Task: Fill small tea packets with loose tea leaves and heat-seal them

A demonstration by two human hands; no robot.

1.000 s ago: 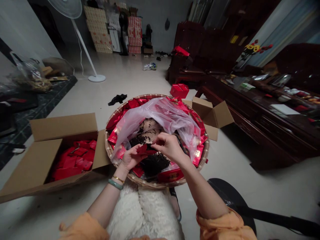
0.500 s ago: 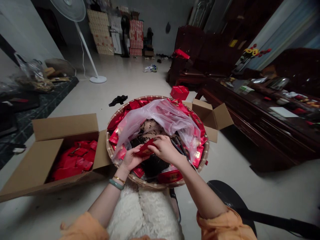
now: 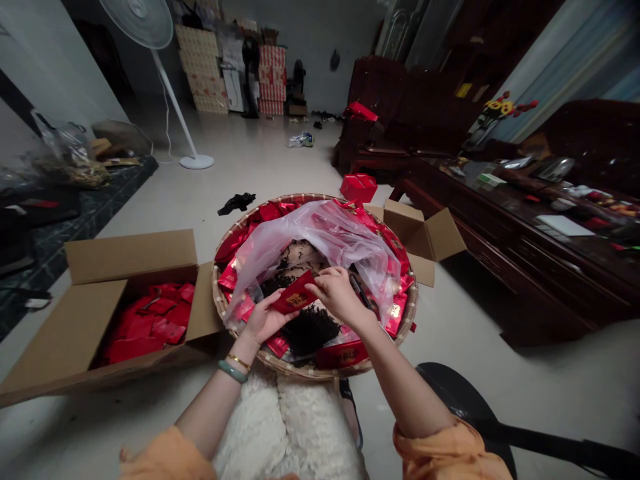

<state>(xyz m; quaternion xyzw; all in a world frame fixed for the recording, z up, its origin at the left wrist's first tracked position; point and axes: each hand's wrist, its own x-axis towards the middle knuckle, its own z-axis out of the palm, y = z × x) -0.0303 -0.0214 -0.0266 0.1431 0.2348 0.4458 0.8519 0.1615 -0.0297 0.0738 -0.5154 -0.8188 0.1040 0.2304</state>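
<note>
My left hand (image 3: 266, 321) is closed on the lower left end of a small red packet (image 3: 296, 295) with gold print, held tilted above the basket. At the packet's right end, the bent fingers of my right hand (image 3: 336, 292) pinch its edge. Below the packet lies a heap of dark, dry, shredded leaves (image 3: 311, 328), like loose tea, in an opened clear plastic bag (image 3: 320, 223). The bag sits in a round woven basket (image 3: 413, 300) among several red packets. A dark, slim object (image 3: 361, 291) rests beside my right wrist; its kind is unclear.
An open cardboard box (image 3: 95, 313) full of red packets stands at the left. Another open box (image 3: 444, 235) stands right of the basket, near a dark wooden table (image 3: 480, 233). A red box (image 3: 359, 188) lies behind the basket. A black round-based stand (image 3: 460, 400) is at lower right.
The red packet has turned so its printed face shows more. My right hand has shifted slightly right, its fingers now at the packet's end instead of over it.
</note>
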